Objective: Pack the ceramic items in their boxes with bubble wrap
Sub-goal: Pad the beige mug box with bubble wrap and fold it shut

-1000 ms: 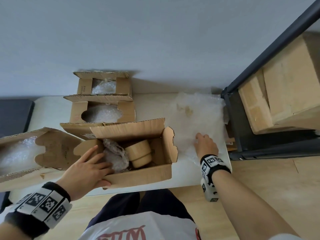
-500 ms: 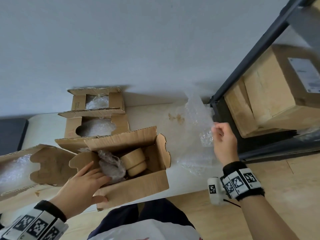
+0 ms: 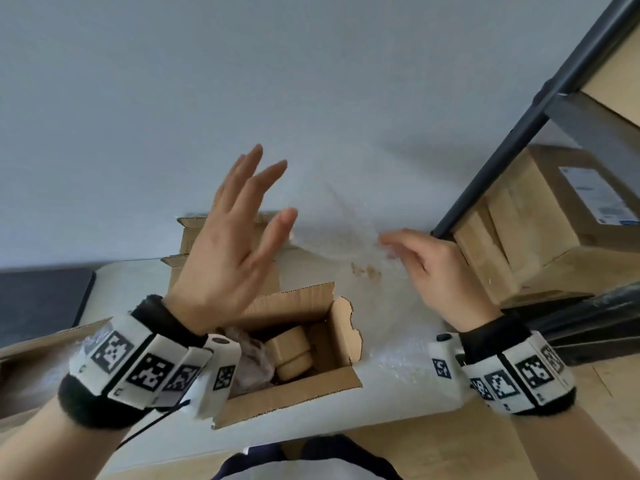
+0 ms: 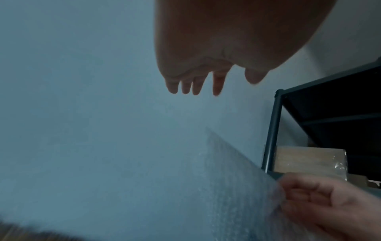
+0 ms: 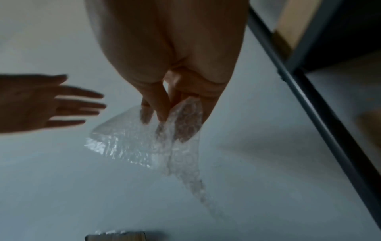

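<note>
An open cardboard box (image 3: 294, 393) sits at the table's near edge with a beige ceramic piece (image 3: 289, 351) and crumpled wrap inside. My right hand (image 3: 433, 268) is raised above the table and pinches a sheet of bubble wrap (image 3: 346, 230), which hangs down toward the table. The right wrist view shows the fingers (image 5: 160, 104) curled on the bubble wrap (image 5: 144, 140). My left hand (image 3: 239, 237) is lifted above the box with fingers spread and straight, holding nothing, a short way left of the sheet. In the left wrist view the sheet (image 4: 230, 187) rises beside my right hand (image 4: 321, 203).
Two more open boxes (image 3: 221, 244) stand behind the left hand, mostly hidden. Another open box (image 3: 38, 362) lies at far left. A dark metal shelf (image 3: 512, 140) with cardboard cartons (image 3: 526, 233) stands at the right. The white table (image 3: 131, 278) meets a pale wall.
My left hand let go of the box's near corner and rose with fingers spread. My right hand lifted the bubble wrap higher off the table. The view tilted upward.
</note>
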`<state>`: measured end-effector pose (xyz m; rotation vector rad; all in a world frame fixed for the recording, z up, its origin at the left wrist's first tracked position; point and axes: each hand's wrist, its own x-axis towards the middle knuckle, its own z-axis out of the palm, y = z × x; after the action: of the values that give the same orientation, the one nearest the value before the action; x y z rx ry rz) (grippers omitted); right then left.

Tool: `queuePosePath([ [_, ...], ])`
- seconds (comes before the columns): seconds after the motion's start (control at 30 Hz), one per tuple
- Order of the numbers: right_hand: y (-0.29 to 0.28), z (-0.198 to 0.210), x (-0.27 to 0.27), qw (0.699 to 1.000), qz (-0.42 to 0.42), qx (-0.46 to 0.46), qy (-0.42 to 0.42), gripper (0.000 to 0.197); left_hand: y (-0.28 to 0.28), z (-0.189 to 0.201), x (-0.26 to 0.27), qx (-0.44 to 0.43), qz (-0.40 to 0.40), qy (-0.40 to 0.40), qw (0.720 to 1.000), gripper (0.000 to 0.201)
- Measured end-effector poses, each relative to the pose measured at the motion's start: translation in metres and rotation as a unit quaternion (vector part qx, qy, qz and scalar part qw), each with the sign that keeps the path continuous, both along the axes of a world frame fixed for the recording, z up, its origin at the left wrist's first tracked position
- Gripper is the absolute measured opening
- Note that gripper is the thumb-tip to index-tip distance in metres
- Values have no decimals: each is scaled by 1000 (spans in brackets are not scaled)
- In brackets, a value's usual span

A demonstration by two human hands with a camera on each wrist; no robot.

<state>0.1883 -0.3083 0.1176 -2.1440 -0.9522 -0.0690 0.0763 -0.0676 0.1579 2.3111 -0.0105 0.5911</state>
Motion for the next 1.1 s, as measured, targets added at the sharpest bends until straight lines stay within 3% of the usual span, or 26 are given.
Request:
queuePosePath([
  [0.07, 9, 3, -2, 997, 23, -52, -51, 31, 1, 6, 7, 118, -19, 63, 991, 64],
  [0.17, 20, 10, -8, 992, 49, -73, -89, 31, -2, -4, 10, 259, -46, 182, 947, 78],
  [0.27, 29, 16, -15, 991, 46, -71, -104, 29, -2, -20, 9, 257, -48, 240, 935, 58],
  [0.33, 33, 17, -19, 991, 25, -61, -114, 20, 0, -25, 8, 251, 2, 251, 935, 35],
  [0.43, 37, 12, -23, 998, -5, -19, -57, 15, 3, -29, 10, 150, 101, 256, 949, 23],
  [0.53, 48, 1, -28, 993, 23, 38, 112, 3, 8, -30, 12, -52, 142, 233, 961, 16],
  [0.6, 56, -5, -32, 975, 59, 49, 209, 7, 7, -29, 12, -185, 138, 217, 949, 9],
  [0.67, 63, -10, -36, 967, 65, 60, 239, 9, 4, -24, 11, -344, 109, 230, 904, 5],
  [0.77, 72, -13, -37, 969, 33, 88, 228, 12, 6, -19, 5, -524, 33, 259, 811, 36],
  [0.83, 78, -14, -39, 973, 36, 75, 215, 10, 7, -21, 0, -499, -1, 282, 820, 46],
  [0.97, 81, -13, -41, 975, 64, 70, 199, 16, 12, -34, -8, -386, 36, 243, 889, 22],
  [1.03, 78, -10, -33, 983, 44, 88, 155, 31, 20, -38, -15, -382, 25, 231, 895, 18],
  [1.1, 77, -7, -27, 982, 62, 52, 172, 54, 29, -44, -24, -421, -6, 231, 877, 21],
])
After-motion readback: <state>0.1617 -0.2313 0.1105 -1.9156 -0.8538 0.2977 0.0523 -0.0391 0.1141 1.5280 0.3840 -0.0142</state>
